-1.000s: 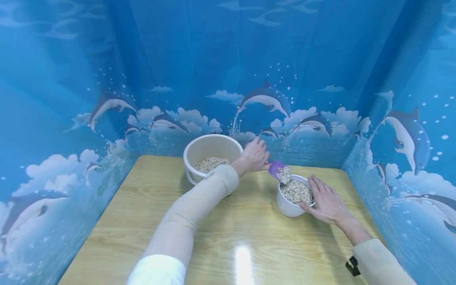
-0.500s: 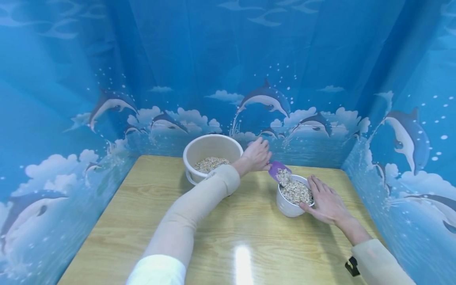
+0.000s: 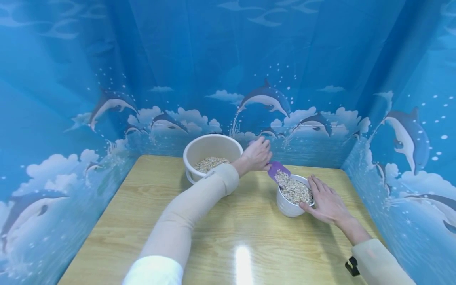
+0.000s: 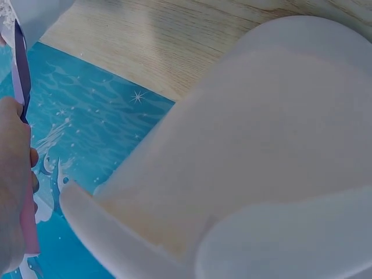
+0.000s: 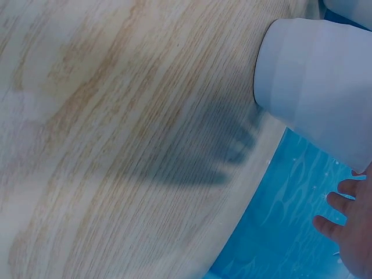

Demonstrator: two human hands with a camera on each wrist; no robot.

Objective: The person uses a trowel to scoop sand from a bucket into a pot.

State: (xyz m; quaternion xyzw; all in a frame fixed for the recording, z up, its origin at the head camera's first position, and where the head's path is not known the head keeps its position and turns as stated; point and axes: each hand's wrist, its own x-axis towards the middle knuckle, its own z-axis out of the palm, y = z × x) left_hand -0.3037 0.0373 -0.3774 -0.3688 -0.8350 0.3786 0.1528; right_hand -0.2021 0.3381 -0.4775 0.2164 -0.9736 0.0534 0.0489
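- Head view, centre of the frame: a person's left hand [image 3: 257,154] grips the handle of a purple scoop [image 3: 278,171], fingers curled round it, the blade tilted down over the rim of a small white cup [image 3: 289,206]
- Mixed grain [image 3: 296,191] lies on the scoop blade and heaps to the brim of the cup, right of centre on the wooden table [image 3: 228,237]
- Right hand [image 3: 328,202] lies with fingers spread and fairly straight over the cup's right rim and side, steadying it; a pale sleeve covers the forearm toward the lower right corner
- Large cream bucket [image 3: 210,155] stands at the back of the table, left of the cup and just beside the left wrist, with a shallow layer of the same grain at its bottom
- Left wrist view: the bucket's [image 4: 261,145] outer wall and rim fill most of the frame; the left hand [image 4: 14,192] shows at the left edge, closed on the scoop's handle [image 4: 20,64], which runs up toward the upper left corner
- Right wrist view: the cup's [image 5: 317,81] white side sits in the upper right, tabletop [image 5: 116,145] filling the left; fingertips of the right hand [image 5: 349,226] show at the lower right, apart from one another
- Blue backdrop [image 3: 228,59] printed with dolphins and clouds walls the table on three sides
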